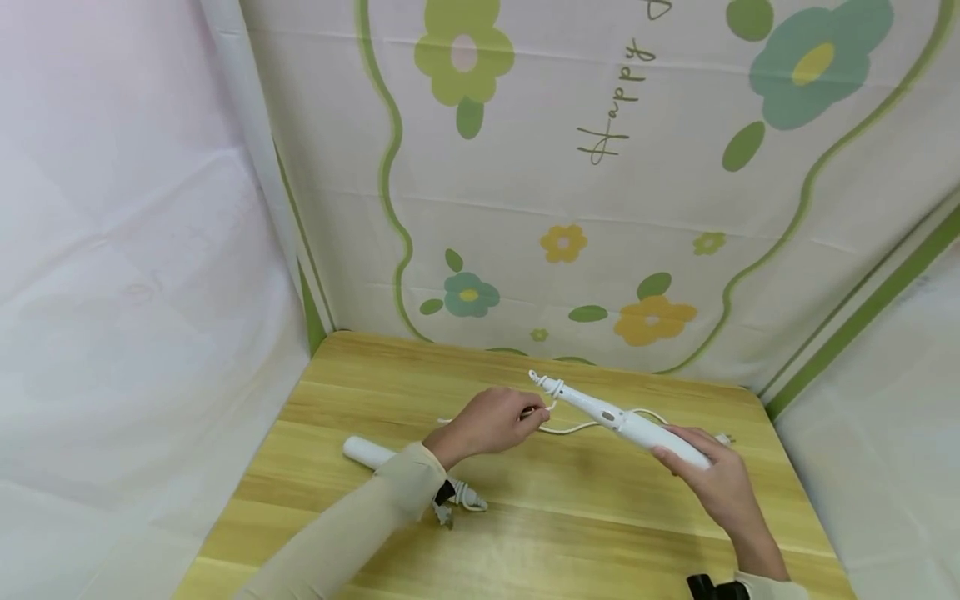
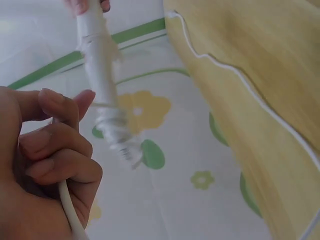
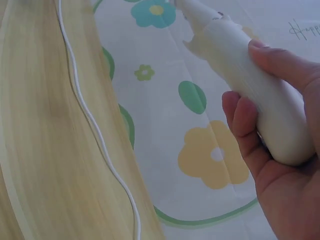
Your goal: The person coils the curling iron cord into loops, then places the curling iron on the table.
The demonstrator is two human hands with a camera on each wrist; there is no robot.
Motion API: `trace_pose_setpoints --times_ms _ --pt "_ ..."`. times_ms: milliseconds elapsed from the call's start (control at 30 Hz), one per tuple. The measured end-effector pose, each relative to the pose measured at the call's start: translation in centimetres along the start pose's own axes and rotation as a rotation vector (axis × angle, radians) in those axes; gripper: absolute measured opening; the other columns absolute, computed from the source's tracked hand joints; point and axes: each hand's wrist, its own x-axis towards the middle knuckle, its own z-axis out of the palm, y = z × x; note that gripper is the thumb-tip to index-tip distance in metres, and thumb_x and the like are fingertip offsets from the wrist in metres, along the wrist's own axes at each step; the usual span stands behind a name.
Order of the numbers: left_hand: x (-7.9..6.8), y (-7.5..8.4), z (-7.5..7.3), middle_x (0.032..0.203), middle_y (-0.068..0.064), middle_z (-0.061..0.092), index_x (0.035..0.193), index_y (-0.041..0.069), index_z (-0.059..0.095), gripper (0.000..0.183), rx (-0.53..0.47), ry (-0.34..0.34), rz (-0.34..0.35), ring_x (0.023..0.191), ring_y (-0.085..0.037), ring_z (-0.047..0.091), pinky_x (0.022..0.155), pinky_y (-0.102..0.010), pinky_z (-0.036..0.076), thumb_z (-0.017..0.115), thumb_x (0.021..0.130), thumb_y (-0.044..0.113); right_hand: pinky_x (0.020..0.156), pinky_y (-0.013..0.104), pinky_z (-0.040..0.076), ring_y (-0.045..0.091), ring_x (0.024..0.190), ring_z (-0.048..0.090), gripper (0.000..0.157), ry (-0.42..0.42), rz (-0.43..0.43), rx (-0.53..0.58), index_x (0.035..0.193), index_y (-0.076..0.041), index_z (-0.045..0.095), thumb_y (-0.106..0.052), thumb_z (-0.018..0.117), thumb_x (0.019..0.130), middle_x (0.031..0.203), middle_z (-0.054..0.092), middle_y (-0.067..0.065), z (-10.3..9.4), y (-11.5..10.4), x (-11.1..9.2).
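My right hand [image 1: 716, 479] grips a white curling iron [image 1: 607, 414] by its thick rounded end, thumb along one side, and holds it tilted above the table. Several turns of the white power cord [image 1: 551, 386] wrap the iron's thin end. Just left of that end, my left hand [image 1: 498, 425] pinches the cord with curled fingers. In the left wrist view the cord [image 2: 70, 210] also runs out below the curled fingers [image 2: 65, 165]. A second white wand-shaped appliance [image 1: 367, 452], its cord wound up, lies on the table, partly hidden by my left forearm.
The wooden table [image 1: 570, 533] meets a flower-printed cloth [image 1: 487, 175] at its back edge. Loose cord lies across the tabletop, reaching a plug [image 1: 724, 439] at the right. White cloth walls [image 1: 135, 333] stand at both sides. Another plug [image 1: 444, 515] lies beside the second appliance.
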Motion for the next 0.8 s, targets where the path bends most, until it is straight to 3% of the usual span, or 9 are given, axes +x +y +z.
trace_pose_setpoints --times_ms 167,233,367,500,633,800 --pt "0.1 -0.2 -1.3 0.070 0.014 0.059 0.105 0.021 0.079 0.024 0.078 -0.007 0.055 0.055 -0.001 0.040 0.057 -0.021 0.034 0.059 0.114 0.031 0.066 0.025 0.055 0.001 0.088 0.063 0.041 0.006 -0.029 -0.125 0.132 -0.011 0.079 -0.025 0.088 0.095 0.125 0.077 0.004 0.5 0.3 0.1" --pt "0.3 -0.3 -1.9 0.077 0.013 0.068 0.108 0.021 0.080 0.023 0.092 -0.008 0.092 0.056 -0.001 0.043 0.059 -0.020 0.037 0.060 0.114 0.031 0.065 0.025 0.052 0.002 0.087 0.062 0.040 -0.003 -0.039 -0.158 0.131 -0.012 0.079 -0.026 0.089 0.095 0.126 0.077 0.011 0.7 0.5 0.0" --pt "0.8 -0.6 -3.0 0.093 0.006 0.080 0.111 0.019 0.081 0.024 0.097 0.017 0.135 0.068 -0.001 0.059 0.068 -0.022 0.050 0.060 0.114 0.031 0.065 0.026 0.052 0.005 0.085 0.063 0.037 -0.063 -0.053 -0.146 0.130 -0.015 0.080 -0.026 0.088 0.095 0.124 0.078 0.009 1.0 0.8 -0.4" --pt "1.2 -1.4 -3.7 0.104 0.003 0.082 0.117 0.016 0.081 0.027 0.095 0.049 0.123 0.085 -0.004 0.070 0.081 -0.026 0.058 0.059 0.115 0.031 0.069 0.027 0.052 0.007 0.088 0.064 0.036 -0.159 -0.071 -0.089 0.130 -0.019 0.080 -0.024 0.088 0.095 0.122 0.077 -0.001 1.1 0.6 -0.7" --pt "1.4 -2.4 -3.8 0.095 0.005 0.079 0.117 0.014 0.081 0.027 0.052 0.067 0.088 0.072 -0.005 0.061 0.073 -0.026 0.053 0.059 0.115 0.030 0.073 0.027 0.054 0.008 0.093 0.065 0.037 -0.233 -0.103 -0.006 0.131 -0.015 0.079 -0.017 0.086 0.095 0.123 0.076 -0.007 1.1 0.4 -0.9" --pt "1.5 -3.5 -3.2 0.076 0.010 0.067 0.109 0.019 0.081 0.021 0.026 0.083 0.066 0.063 -0.002 0.050 0.067 -0.024 0.046 0.063 0.113 0.029 0.074 0.028 0.057 0.009 0.094 0.066 0.037 -0.263 -0.165 0.078 0.132 -0.011 0.078 -0.005 0.083 0.095 0.123 0.076 -0.007 0.8 0.2 -1.1"
